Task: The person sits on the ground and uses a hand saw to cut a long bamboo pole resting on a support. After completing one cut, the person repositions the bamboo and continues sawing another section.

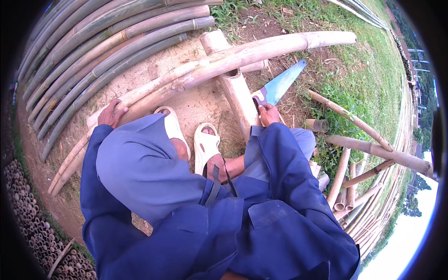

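Observation:
A thick pale bamboo pole (261, 52) runs across in front of me, its right part resting over a bamboo support (238, 100). My left hand (111, 115) is closed over the pole's left part, near my left knee. In my right hand (269, 115), beside the support, is the handle of a hand saw (280, 85). The saw's bluish blade points away to the far right, apart from the pole. My fingers hide part of the handle.
Long bamboo poles (98, 70) lie side by side at the far left. Stacked cut bamboo pieces (32, 224) show their round ends at lower left. On the right, a bamboo frame (373, 148) stands over grass. My sandalled feet (205, 144) are beneath the pole.

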The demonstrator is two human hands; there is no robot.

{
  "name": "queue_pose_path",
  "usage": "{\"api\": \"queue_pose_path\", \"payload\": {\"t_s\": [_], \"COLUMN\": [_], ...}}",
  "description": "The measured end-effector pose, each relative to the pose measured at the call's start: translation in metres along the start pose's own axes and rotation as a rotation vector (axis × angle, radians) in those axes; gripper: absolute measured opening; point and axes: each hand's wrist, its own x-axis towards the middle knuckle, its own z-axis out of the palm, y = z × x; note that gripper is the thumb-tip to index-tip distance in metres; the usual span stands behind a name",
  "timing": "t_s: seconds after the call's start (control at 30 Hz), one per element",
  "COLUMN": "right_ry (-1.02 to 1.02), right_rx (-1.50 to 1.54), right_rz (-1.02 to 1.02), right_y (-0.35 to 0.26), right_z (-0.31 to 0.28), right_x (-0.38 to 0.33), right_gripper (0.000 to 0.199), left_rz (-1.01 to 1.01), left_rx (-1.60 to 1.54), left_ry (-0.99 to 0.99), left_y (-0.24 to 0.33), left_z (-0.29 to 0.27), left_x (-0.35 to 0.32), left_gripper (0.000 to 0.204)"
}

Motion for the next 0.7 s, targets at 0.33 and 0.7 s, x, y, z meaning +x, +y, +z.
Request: {"api": "queue_pose_path", "payload": {"t_s": [0.33,0.7], "right_ry": [-0.291,-0.344], "right_rx": [-0.449,-0.561], "right_rz": [-0.221,-0.305], "right_y": [0.004,0.005], "right_z": [0.014,0.021], "right_x": [0.048,0.067], "right_gripper": [0.025,0.025], "left_rz": [0.005,0.014], "left_rx": [-0.13,-0.361], "left_ry": [-0.052,-0.162], "left_y": [0.005,0.002], "left_z": [0.001,-0.006], "left_x": [-0.004,0.005], "left_gripper": [0.05,0.055]}}
